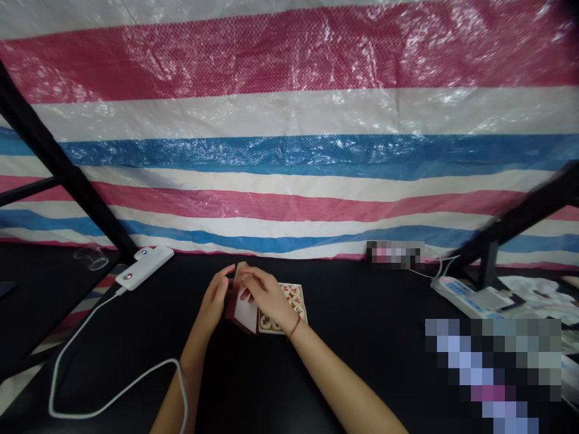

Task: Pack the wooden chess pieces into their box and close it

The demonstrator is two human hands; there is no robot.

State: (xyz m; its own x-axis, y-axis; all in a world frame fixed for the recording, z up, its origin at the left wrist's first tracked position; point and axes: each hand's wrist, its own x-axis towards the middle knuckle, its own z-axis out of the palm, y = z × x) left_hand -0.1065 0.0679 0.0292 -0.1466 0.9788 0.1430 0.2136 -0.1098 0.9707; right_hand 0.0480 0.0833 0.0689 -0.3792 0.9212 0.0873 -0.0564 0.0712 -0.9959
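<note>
My left hand (213, 299) and my right hand (266, 295) meet over a small dark red box with a white inner face (242, 313), held tilted up on the black table (371, 325). Both hands have their fingers closed on its upper edge. Right beside it lies a pale tray of round wooden game pieces with red and black characters (296, 296); my right hand covers part of it. A red string is tied round my right wrist.
A white power bank (143, 267) with a white cable (90, 361) lies at the left, a clear plastic cup (91, 256) beyond it. A white power strip (461, 295) and papers sit at the right. A striped tarp (289, 150) hangs behind.
</note>
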